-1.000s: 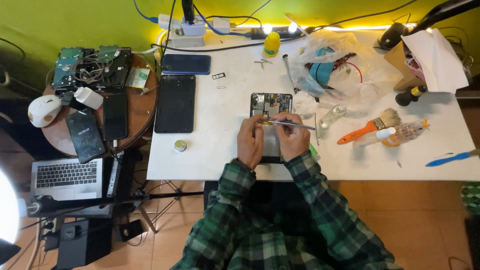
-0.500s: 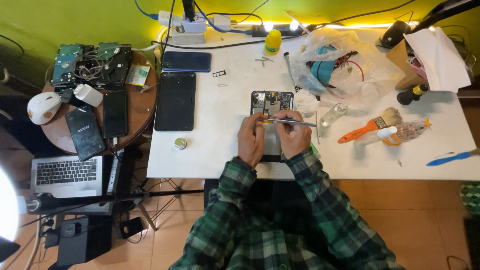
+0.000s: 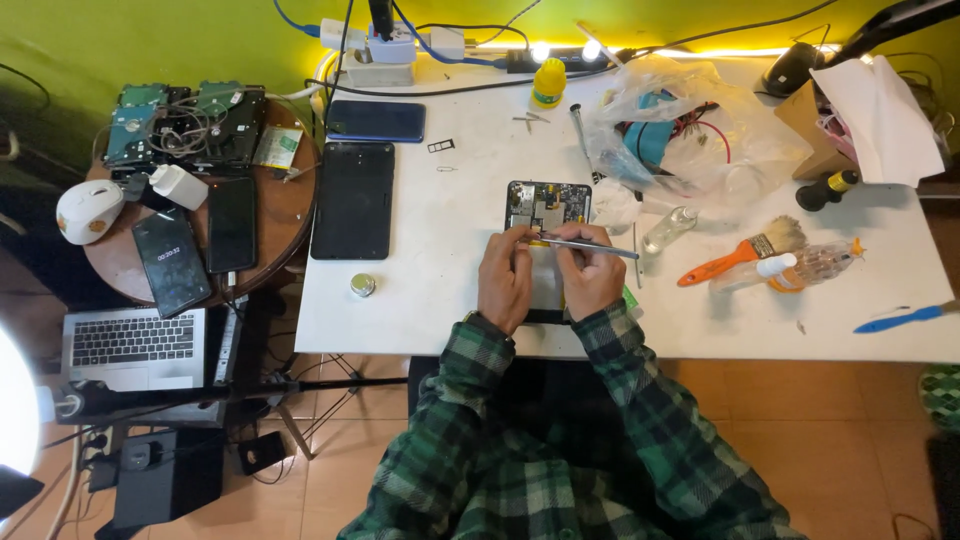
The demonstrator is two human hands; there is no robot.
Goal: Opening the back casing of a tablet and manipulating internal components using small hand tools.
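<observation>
i see both hands over the opened phone (image 3: 547, 215), which lies back-off near the middle of the white table (image 3: 450, 300), its circuit board bared at the far end. my left hand (image 3: 505, 280) rests on the phone's left edge, fingers curled down on it, pinning the body flat. my right hand (image 3: 590, 272) is closed around a thin metal tool (image 3: 590, 247), tweezers by the look of it, held almost level, with the tip pointing left toward the middle of the phone and the other end sticking out to the right. the exact spot where the tip touches is too small to make out.

i judge this as the picking or prying stage on the internals, somewhere just below the board. the next move calls for a steady left hand so the phone doesn't skate, and a light, shallow angle on the tool so it doesn't slip onto the board.

around it: a black back cover (image 3: 352, 200) well apart to the left, a small round tin (image 3: 362, 286) near the table edge, an orange-handled brush (image 3: 740, 252) to the right.
</observation>
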